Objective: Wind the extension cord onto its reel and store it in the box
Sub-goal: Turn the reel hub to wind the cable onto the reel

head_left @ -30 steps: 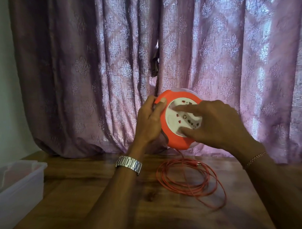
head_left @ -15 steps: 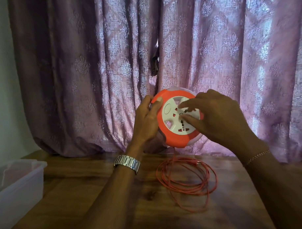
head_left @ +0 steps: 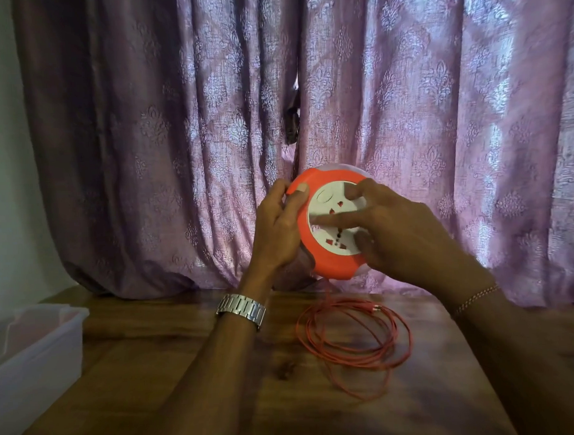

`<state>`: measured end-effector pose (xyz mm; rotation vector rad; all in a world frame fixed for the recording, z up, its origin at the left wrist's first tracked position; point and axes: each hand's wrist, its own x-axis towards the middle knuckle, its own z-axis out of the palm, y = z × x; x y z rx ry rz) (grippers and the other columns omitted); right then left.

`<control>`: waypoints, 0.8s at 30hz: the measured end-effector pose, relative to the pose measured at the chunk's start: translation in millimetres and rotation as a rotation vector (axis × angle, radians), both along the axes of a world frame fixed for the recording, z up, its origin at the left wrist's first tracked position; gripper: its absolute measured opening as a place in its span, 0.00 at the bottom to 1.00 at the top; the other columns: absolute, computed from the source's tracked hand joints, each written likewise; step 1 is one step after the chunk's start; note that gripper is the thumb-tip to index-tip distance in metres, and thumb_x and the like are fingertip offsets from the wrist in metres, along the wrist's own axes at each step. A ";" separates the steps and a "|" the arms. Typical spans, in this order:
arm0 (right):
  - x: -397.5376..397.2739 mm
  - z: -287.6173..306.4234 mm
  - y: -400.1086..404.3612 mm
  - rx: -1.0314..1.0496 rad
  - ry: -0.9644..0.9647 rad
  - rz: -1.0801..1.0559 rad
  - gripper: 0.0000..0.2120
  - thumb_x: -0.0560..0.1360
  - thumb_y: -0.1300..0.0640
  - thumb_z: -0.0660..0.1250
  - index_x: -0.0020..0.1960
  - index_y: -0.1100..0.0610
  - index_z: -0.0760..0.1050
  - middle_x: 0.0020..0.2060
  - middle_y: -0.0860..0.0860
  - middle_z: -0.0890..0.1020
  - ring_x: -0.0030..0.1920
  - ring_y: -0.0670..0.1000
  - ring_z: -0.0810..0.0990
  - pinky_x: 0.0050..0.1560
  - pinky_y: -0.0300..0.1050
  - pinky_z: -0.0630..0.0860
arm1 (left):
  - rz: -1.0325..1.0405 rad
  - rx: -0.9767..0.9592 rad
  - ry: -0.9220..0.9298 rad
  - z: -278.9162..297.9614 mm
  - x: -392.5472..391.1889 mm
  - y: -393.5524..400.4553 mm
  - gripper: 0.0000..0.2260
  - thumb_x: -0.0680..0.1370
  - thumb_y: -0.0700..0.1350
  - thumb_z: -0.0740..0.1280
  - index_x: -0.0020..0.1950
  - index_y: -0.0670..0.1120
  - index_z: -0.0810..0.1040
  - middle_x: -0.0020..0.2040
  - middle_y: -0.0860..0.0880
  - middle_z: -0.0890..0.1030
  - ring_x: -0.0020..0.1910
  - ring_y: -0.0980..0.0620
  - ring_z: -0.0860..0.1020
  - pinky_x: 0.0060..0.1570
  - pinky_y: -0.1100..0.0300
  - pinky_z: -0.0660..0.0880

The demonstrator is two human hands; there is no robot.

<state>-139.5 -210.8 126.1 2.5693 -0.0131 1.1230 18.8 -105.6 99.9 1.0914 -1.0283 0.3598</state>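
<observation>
A round orange reel (head_left: pixel 329 264) with a white socket face is held upright above the wooden table (head_left: pixel 186 367), in front of the curtain. My left hand (head_left: pixel 279 230) grips its left rim, thumb on the orange edge. My right hand (head_left: pixel 393 226) lies over the white face, its fingers spread on the sockets and pressing into the disc. A thin orange cord (head_left: pixel 355 338) drops from the bottom of the reel and lies in loose loops on the table below. The clear plastic box (head_left: pixel 36 353) stands at the table's left edge, apart from both hands.
A purple patterned curtain (head_left: pixel 307 102) hangs right behind the reel and rests on the back of the table. A pale wall (head_left: pixel 4 162) is at the far left. I wear a metal watch (head_left: pixel 241 308) on the left wrist.
My right hand's fingers have shifted round on the white face, which has turned. The cord loops on the table have drawn in and grown smaller. My left hand keeps its grip.
</observation>
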 end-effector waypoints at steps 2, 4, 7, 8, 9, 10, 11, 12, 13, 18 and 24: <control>-0.1 -1.8 1.1 0.022 -0.024 -0.014 0.27 0.71 0.51 0.63 0.64 0.26 0.66 0.59 0.50 0.74 0.54 0.56 0.78 0.38 0.49 0.73 | 0.011 0.010 -0.006 -0.3 1.4 -1.1 0.13 0.81 0.50 0.65 0.38 0.49 0.67 0.31 0.56 0.73 0.31 0.58 0.73 0.32 0.63 0.71; -0.6 -2.1 1.9 0.033 -0.044 -0.052 0.27 0.67 0.47 0.67 0.63 0.26 0.67 0.53 0.49 0.77 0.48 0.57 0.80 0.37 0.47 0.71 | 0.049 0.042 -0.030 -1.7 0.1 -1.8 0.14 0.78 0.56 0.65 0.37 0.51 0.68 0.32 0.54 0.73 0.32 0.54 0.72 0.35 0.56 0.70; 0.5 -2.7 1.1 0.054 -0.106 -0.103 0.27 0.62 0.37 0.69 0.61 0.27 0.70 0.47 0.45 0.83 0.46 0.56 0.81 0.36 0.45 0.67 | 0.056 0.074 -0.025 -4.8 -2.2 -4.1 0.14 0.77 0.58 0.65 0.37 0.52 0.68 0.31 0.54 0.72 0.33 0.51 0.72 0.35 0.53 0.68; 1.7 -3.3 -0.5 0.078 -0.127 -0.108 0.29 0.60 0.32 0.68 0.61 0.27 0.70 0.45 0.45 0.84 0.46 0.55 0.81 0.37 0.44 0.68 | 0.050 0.075 -0.021 -5.5 -2.4 -4.9 0.14 0.78 0.57 0.65 0.37 0.51 0.68 0.31 0.54 0.72 0.33 0.51 0.72 0.36 0.52 0.68; 2.7 -3.8 -2.1 0.113 -0.146 -0.113 0.31 0.59 0.27 0.66 0.62 0.28 0.70 0.44 0.45 0.84 0.46 0.54 0.81 0.37 0.44 0.69 | 0.049 0.075 -0.020 -5.8 -2.3 -5.4 0.14 0.78 0.55 0.65 0.37 0.51 0.68 0.31 0.54 0.72 0.33 0.51 0.72 0.36 0.52 0.68; 3.8 -4.3 -3.8 0.145 -0.166 -0.118 0.33 0.58 0.24 0.63 0.62 0.29 0.70 0.43 0.45 0.85 0.46 0.54 0.81 0.38 0.44 0.69 | 0.053 0.076 -0.020 -5.7 -2.3 -5.6 0.14 0.78 0.55 0.65 0.37 0.50 0.68 0.31 0.54 0.71 0.34 0.51 0.72 0.36 0.52 0.68; 5.0 -4.8 -5.8 0.161 -0.183 -0.121 0.35 0.57 0.21 0.60 0.62 0.30 0.70 0.42 0.45 0.85 0.46 0.54 0.81 0.38 0.44 0.69 | 0.057 0.077 -0.017 -5.4 -2.5 -5.4 0.14 0.78 0.55 0.65 0.37 0.50 0.68 0.31 0.54 0.71 0.34 0.51 0.71 0.36 0.52 0.68; 6.0 -5.2 -7.4 0.162 -0.192 -0.120 0.36 0.57 0.20 0.57 0.62 0.30 0.71 0.42 0.46 0.85 0.46 0.54 0.81 0.38 0.44 0.68 | 0.057 0.077 -0.012 -5.0 -2.6 -5.1 0.15 0.78 0.55 0.65 0.37 0.49 0.68 0.31 0.52 0.72 0.34 0.51 0.72 0.37 0.52 0.68; 6.7 -5.0 -8.3 0.155 -0.190 -0.117 0.37 0.57 0.19 0.55 0.63 0.31 0.70 0.42 0.46 0.85 0.45 0.54 0.82 0.37 0.44 0.67 | 0.053 0.074 -0.006 -4.6 -2.5 -4.6 0.15 0.78 0.56 0.65 0.38 0.47 0.69 0.32 0.50 0.72 0.35 0.50 0.72 0.37 0.52 0.69; 2.3 -1.5 -7.6 0.110 -0.109 -0.111 0.35 0.63 0.20 0.51 0.66 0.31 0.68 0.39 0.44 0.84 0.45 0.53 0.81 0.38 0.44 0.74 | 0.076 0.064 0.012 -4.2 -0.6 -2.6 0.18 0.79 0.55 0.64 0.44 0.39 0.71 0.41 0.33 0.78 0.43 0.35 0.80 0.44 0.37 0.76; -13.2 11.3 -3.9 0.003 -0.172 -0.022 0.15 0.75 0.39 0.63 0.60 0.37 0.77 0.39 0.45 0.84 0.42 0.53 0.80 0.35 0.47 0.75 | 0.075 0.068 0.008 -5.6 4.3 -2.6 0.18 0.79 0.55 0.64 0.44 0.40 0.71 0.40 0.35 0.77 0.39 0.44 0.78 0.40 0.43 0.74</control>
